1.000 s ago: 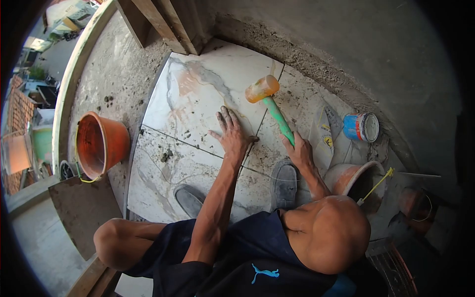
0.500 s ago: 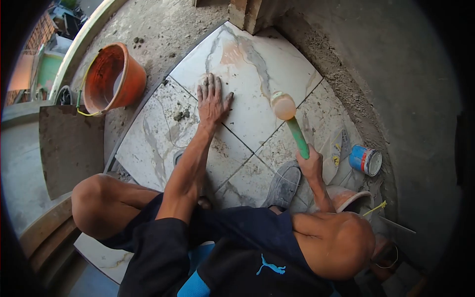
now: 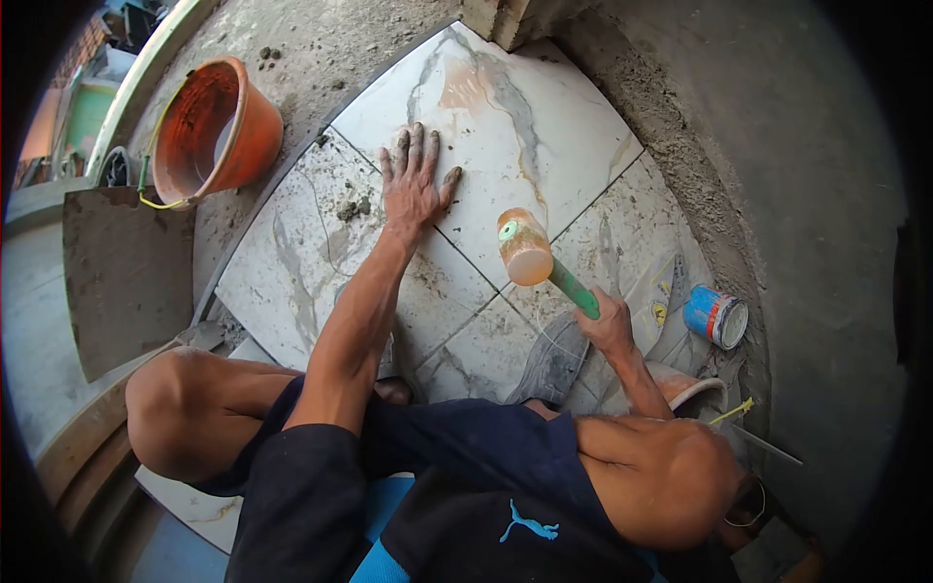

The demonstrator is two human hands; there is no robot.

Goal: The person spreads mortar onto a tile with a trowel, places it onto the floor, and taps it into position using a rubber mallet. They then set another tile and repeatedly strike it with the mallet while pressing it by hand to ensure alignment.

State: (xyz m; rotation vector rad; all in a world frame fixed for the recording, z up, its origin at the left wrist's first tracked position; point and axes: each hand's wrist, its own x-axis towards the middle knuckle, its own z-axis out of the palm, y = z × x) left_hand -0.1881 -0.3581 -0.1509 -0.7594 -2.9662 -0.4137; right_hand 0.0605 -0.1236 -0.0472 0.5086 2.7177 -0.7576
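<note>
My left hand (image 3: pixel 414 189) lies flat with fingers spread on a white marble-patterned floor tile (image 3: pixel 573 107), near its left edge. In my right hand (image 3: pixel 607 325) is the green handle of a rubber mallet (image 3: pixel 526 248), fingers wrapped round it. The mallet's pale orange head hangs over the lower corner of that tile, close to the joints where several tiles meet. Dirt-smeared tiles (image 3: pixel 292 243) lie to the left and below, with crumbs of mortar (image 3: pixel 355 208) on one of them.
An orange bucket (image 3: pixel 255 136) tilts at the upper left beside a flat grey board (image 3: pixel 126 282). To the right are a blue can (image 3: pixel 716 316), a clear plastic bag (image 3: pixel 651 301) and another bucket (image 3: pixel 695 391). Rough mortar (image 3: pixel 680 185) borders the tiles; a wooden post (image 3: pixel 496 19) stands at the top.
The mallet head has swung left and toward me, turning so its side shows. My left hand stays flat on the tile. The whole view has shifted slightly.
</note>
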